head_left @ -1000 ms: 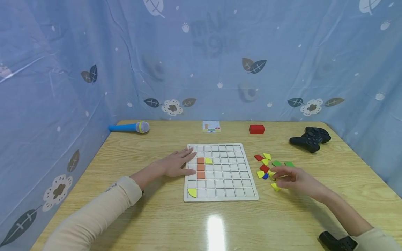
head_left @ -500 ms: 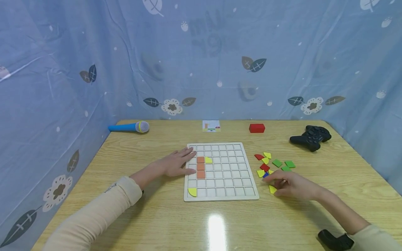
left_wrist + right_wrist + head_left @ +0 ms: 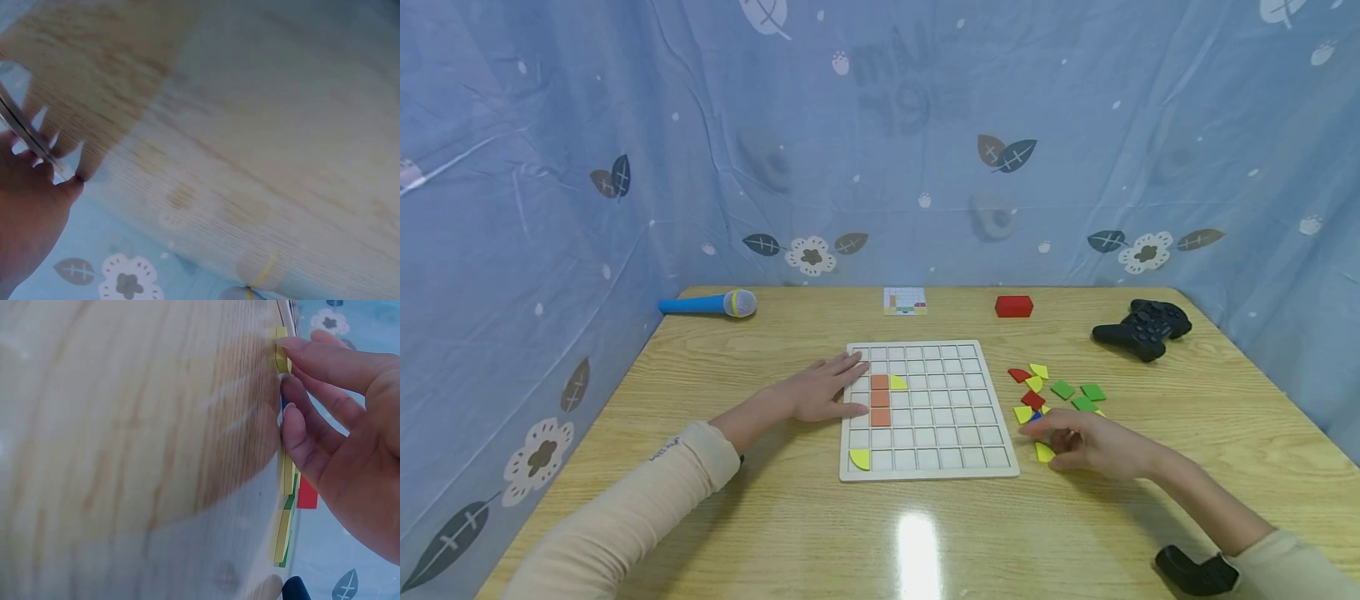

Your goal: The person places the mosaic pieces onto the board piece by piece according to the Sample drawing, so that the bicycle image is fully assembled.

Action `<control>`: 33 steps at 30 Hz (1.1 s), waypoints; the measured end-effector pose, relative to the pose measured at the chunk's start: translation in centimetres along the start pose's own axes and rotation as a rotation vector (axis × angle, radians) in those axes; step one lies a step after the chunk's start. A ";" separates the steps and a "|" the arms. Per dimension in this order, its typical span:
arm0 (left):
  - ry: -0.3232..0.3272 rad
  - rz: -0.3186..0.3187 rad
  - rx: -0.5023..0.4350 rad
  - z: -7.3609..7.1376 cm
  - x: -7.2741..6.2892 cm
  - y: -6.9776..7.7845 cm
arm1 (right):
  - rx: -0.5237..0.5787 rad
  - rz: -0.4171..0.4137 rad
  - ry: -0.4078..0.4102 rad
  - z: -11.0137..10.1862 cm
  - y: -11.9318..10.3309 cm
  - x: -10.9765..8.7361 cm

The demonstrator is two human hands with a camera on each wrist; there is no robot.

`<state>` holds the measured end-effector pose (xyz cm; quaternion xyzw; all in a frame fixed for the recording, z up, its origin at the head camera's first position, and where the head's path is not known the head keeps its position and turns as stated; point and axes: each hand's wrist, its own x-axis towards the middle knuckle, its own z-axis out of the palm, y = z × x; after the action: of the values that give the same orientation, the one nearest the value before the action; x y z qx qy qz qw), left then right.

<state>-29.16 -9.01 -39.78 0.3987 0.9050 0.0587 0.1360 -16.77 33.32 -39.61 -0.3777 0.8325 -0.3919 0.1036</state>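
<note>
My left hand (image 3: 827, 390) lies flat across the left edge of a white grid board (image 3: 955, 476), fingers spread. In the left wrist view, that hand (image 3: 34, 212) touches the board seen edge-on. Orange squares (image 3: 879, 399) stand in a column on the board. A yellow quarter-circle tile (image 3: 898, 382) sits beside the top one, and another yellow tile (image 3: 860, 459) lies in the lower left corner. Right of the board, my right hand (image 3: 1101, 444) pinches a yellow quarter-circle tile (image 3: 1043, 452) at the tabletop; the right wrist view shows its thumb against this tile (image 3: 281, 350).
Loose tiles lie around my right hand: a red tile (image 3: 1033, 401), a green tile (image 3: 1063, 389), a partly covered blue tile (image 3: 1036, 416) and several more. Behind are a pattern card (image 3: 905, 302), a red block (image 3: 1014, 307), a toy microphone (image 3: 707, 303) and a black game controller (image 3: 1142, 330).
My right hand has moved left toward the board, and the yellow quarter-circle tile has slid left with it. Green tiles behind the hand have come into sight. My left hand stays put.
</note>
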 end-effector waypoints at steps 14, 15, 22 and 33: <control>-0.001 -0.015 -0.004 0.1 -0.1 -0.1 | 0.005 0.062 0.027 -0.1 0.1 0.0; -0.003 -0.016 -0.003 0.1 0.0 -0.2 | 0.003 0.071 0.029 -0.2 0.2 0.0; -0.004 -0.023 0.001 0.1 0.0 -0.2 | -0.025 0.249 0.046 -0.3 -0.3 0.4; -0.013 -0.028 -0.013 0.0 -0.1 0.0 | 0.071 0.307 0.109 0.1 -0.8 2.3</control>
<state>-29.12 -9.10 -39.77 0.3857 0.9092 0.0600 0.1450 -17.85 31.35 -38.77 -0.2201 0.8705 -0.4205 0.1303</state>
